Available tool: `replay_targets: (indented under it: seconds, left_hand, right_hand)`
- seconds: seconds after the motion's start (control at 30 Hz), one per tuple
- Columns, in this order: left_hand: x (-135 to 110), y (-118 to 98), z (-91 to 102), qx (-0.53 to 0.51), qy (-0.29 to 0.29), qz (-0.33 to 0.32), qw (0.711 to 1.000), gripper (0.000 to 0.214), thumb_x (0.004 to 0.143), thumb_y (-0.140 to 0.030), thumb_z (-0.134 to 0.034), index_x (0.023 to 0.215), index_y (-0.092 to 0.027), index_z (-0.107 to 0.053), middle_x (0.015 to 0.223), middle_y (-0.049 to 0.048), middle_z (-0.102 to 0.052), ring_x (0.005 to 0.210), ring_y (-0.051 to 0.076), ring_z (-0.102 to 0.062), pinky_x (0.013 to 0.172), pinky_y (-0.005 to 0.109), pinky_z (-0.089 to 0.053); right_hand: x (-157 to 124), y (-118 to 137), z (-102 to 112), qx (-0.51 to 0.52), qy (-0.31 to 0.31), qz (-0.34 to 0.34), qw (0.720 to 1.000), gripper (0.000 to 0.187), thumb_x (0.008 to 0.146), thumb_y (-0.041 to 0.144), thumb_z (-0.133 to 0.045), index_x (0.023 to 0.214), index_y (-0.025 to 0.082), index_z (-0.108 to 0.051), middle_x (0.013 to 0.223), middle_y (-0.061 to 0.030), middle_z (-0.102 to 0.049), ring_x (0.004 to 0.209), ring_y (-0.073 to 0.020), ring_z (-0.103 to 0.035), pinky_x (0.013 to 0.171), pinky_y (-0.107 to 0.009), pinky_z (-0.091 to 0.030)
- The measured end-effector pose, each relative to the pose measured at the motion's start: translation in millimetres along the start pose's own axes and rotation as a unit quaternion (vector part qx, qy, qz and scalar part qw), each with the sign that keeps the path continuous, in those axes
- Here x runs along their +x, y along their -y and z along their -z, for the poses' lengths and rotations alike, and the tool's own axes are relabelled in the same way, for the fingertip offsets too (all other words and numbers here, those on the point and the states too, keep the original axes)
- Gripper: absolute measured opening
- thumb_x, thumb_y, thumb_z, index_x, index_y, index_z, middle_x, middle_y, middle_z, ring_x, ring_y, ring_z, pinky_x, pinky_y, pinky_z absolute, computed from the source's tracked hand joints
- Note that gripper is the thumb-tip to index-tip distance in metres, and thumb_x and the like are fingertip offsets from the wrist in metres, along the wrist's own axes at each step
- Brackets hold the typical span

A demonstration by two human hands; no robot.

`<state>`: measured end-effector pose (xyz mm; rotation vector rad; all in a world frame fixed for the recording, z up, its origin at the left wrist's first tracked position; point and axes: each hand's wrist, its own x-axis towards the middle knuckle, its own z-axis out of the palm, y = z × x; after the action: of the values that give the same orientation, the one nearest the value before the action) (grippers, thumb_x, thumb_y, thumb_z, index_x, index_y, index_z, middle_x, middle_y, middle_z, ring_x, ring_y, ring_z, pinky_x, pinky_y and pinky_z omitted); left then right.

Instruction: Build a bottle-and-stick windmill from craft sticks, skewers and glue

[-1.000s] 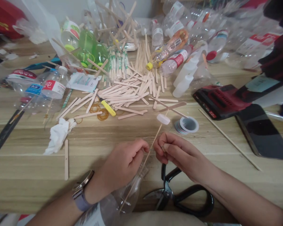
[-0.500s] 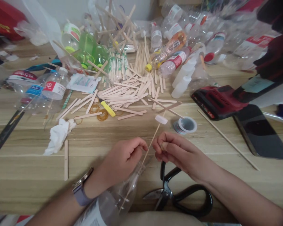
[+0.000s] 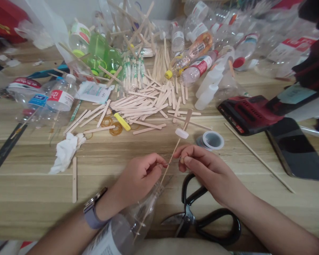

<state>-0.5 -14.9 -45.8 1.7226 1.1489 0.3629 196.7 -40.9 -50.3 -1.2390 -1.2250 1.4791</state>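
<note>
A clear plastic bottle (image 3: 146, 212) lies tilted below my left hand, its neck pointing up and right. From its mouth rises a thin wooden skewer (image 3: 172, 152), which passes through a white bottle cap (image 3: 182, 133) and ends near a flat wooden stick (image 3: 187, 119). My left hand (image 3: 142, 177) is closed in a pinch beside the skewer, with a thin strand (image 3: 166, 164) showing at its fingertips. On the skewer's other side my right hand (image 3: 204, 168) pinches something too small to make out. Black-handled scissors (image 3: 188, 212) lie below the right hand.
A small spool (image 3: 212, 140) stands beyond my right hand. Farther right are a red and black power tool (image 3: 250, 113), a phone (image 3: 297, 148) and a loose skewer (image 3: 257, 156). Craft sticks (image 3: 143, 102), a yellow-handled tool (image 3: 121, 121) and several bottles (image 3: 198, 67) cover the back.
The flat stick above the cap has turned to point up and right. My right hand's fingers have opened out slightly, and the strand at my left fingertips now shows.
</note>
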Motion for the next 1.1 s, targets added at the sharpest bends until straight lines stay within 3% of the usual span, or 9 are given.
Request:
replay_targets:
  seconds: [0.17, 0.4, 0.53, 0.67, 0.8, 1.1]
  left_hand:
    - [0.6, -0.3, -0.1, -0.005, 0.002, 0.003, 1.0, 0.019, 0.089, -0.022, -0.047, 0.088, -0.019, -0.066, 0.059, -0.0067, -0.053, 0.051, 0.01, -0.043, 0.049, 0.021, -0.032]
    - [-0.8, 1.2, -0.3, 0.003, 0.0, -0.001, 1.0, 0.021, 0.09, -0.021, -0.045, 0.09, -0.02, -0.067, 0.059, -0.0068, -0.054, 0.051, 0.011, -0.045, 0.05, 0.022, -0.034]
    - [-1.6, 1.4, -0.2, 0.011, -0.003, -0.016, 1.0, 0.023, 0.089, -0.018, -0.044, 0.091, -0.02, -0.066, 0.061, -0.0062, -0.057, 0.055, 0.011, -0.049, 0.054, 0.022, -0.036]
    - [-1.2, 0.2, 0.5, 0.003, 0.008, -0.024, 1.0, 0.024, 0.091, -0.017, -0.042, 0.086, -0.02, -0.065, 0.069, -0.0046, -0.063, 0.063, 0.012, -0.056, 0.06, 0.023, -0.039]
    - [-1.0, -1.1, 0.7, -0.009, 0.023, -0.025, 0.999, 0.025, 0.09, -0.014, -0.04, 0.085, -0.021, -0.064, 0.077, -0.0042, -0.068, 0.07, 0.013, -0.06, 0.065, 0.023, -0.042]
    - [-1.8, -3.1, -0.6, 0.031, 0.014, -0.05, 0.998, 0.023, 0.088, -0.011, -0.041, 0.079, -0.02, -0.061, 0.068, -0.0047, -0.063, 0.064, 0.012, -0.056, 0.061, 0.023, -0.038]
  right_hand:
    - [0.0, 0.4, 1.6, -0.026, 0.001, -0.005, 1.0, 0.021, 0.091, 0.042, -0.058, 0.08, 0.023, -0.06, 0.068, 0.0009, -0.054, 0.063, -0.0149, -0.049, 0.061, -0.028, -0.041]
    - [0.4, -1.1, 1.8, -0.017, -0.002, -0.004, 1.0, 0.026, 0.09, 0.046, -0.059, 0.077, 0.024, -0.058, 0.068, 0.0001, -0.054, 0.063, -0.0156, -0.05, 0.06, -0.029, -0.042]
    - [0.3, 1.3, 1.4, -0.015, 0.017, 0.004, 1.0, 0.028, 0.089, 0.046, -0.06, 0.073, 0.024, -0.057, 0.081, -0.0027, -0.062, 0.065, -0.015, -0.053, 0.061, -0.029, -0.046]
    - [-2.3, 1.3, -0.9, 0.054, 0.085, -0.011, 0.995, 0.027, 0.093, 0.043, -0.058, 0.077, 0.022, -0.054, 0.099, -0.0052, -0.068, 0.064, -0.012, -0.058, 0.066, -0.03, -0.05]
    - [-3.7, -1.1, -3.6, 0.09, 0.111, -0.017, 0.99, 0.026, 0.095, 0.041, -0.055, 0.08, 0.021, -0.052, 0.088, -0.0027, -0.065, 0.064, -0.0114, -0.057, 0.063, -0.028, -0.047]
    - [-2.8, -1.2, -5.9, -0.006, 0.087, -0.001, 0.996, 0.025, 0.095, 0.037, -0.048, 0.075, 0.022, -0.047, 0.07, 0.0013, -0.05, 0.066, -0.014, -0.045, 0.062, -0.029, -0.038]
